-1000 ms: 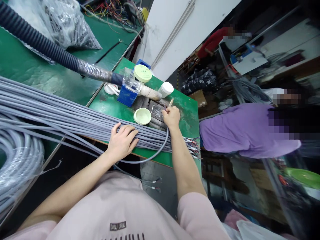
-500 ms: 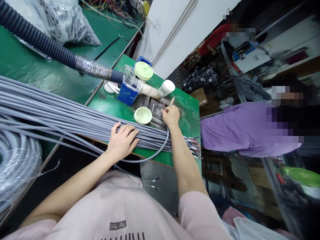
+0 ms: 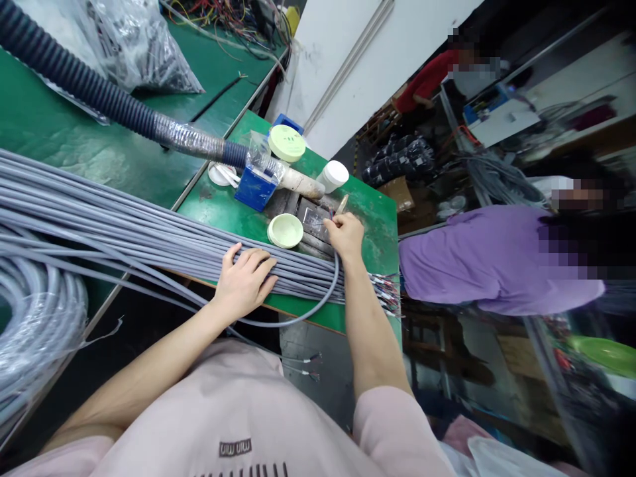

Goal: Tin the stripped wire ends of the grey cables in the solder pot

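Note:
A thick bundle of grey cables (image 3: 144, 225) lies across the bench, its stripped, coloured wire ends (image 3: 386, 291) at the right. My left hand (image 3: 243, 278) rests on the bundle with its fingers spread. My right hand (image 3: 346, 233) pinches one grey cable (image 3: 325, 299), which loops down from it toward my body. That cable's wire end is at a dark metal block with a shiny top, likely a solder pot (image 3: 315, 222). Just left of the block stands an open pale-green tub (image 3: 286, 230). A wooden-tipped stick (image 3: 342, 203) pokes out behind my right hand.
A corrugated black hose (image 3: 99, 83) ends over the block, propped on a blue box (image 3: 256, 187). Behind are a white jar (image 3: 332, 175) and a green-lidded tub (image 3: 287, 142). A wrapped cable coil (image 3: 42, 338) lies at left. A person in purple (image 3: 467, 258) is at right.
My right hand has shifted slightly right and toward me, and the cable end in it has moved with it over the block. My left hand stays in place on the bundle.

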{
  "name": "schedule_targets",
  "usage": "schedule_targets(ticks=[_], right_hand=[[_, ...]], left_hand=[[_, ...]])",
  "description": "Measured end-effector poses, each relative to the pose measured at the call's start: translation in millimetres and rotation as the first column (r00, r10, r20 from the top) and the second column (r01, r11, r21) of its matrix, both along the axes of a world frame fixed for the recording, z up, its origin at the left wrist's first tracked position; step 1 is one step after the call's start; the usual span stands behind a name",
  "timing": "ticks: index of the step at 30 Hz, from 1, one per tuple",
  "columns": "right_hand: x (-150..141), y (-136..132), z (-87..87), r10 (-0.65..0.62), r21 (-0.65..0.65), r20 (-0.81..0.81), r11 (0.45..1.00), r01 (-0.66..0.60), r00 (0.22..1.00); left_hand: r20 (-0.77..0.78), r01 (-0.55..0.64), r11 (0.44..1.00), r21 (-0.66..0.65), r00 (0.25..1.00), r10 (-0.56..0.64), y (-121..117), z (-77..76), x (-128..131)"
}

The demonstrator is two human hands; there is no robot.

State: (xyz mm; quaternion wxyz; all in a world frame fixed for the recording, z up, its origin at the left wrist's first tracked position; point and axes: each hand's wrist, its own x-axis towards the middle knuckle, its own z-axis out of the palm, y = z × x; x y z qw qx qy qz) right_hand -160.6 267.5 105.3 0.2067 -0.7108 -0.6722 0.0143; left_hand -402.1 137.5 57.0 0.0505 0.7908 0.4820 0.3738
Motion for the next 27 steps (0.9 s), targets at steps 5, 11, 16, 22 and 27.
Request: schedule_targets(ticks=[5,11,16,22,27], right_hand=[[-13,-55,28.3,0.175,0.056,-0.389,0.984,-0.166,0.904],[-35,-103,46.9,0.245,0.051,-0.585,0.963,-0.266,0.773],[-40,-113,48.1,0.238,0.021,-0.687,0.951,-0.308,0.687],[-39,-117,45.2,0.172,-0.041,-0.776,0.946,-0.321,0.607],[-45,-124,42.4,0.126,-0.054,-0.845,0.947,-0.317,0.520]], left_hand=[[-0.010,-0.003,1.000,0.004,1.000,0.004,0,1.1,1],[-0.018,0.000,1.000,-0.020,1.000,-0.001,-1,2.3,0],[-0.024,0.003,1.000,-0.029,1.000,-0.004,-1,3.8,0],[-0.014,0.003,0.999,-0.034,1.000,-0.004,-1,2.8,1],[-0.022,0.001,1.000,-0.030,1.000,-0.001,-2,2.9,1]])
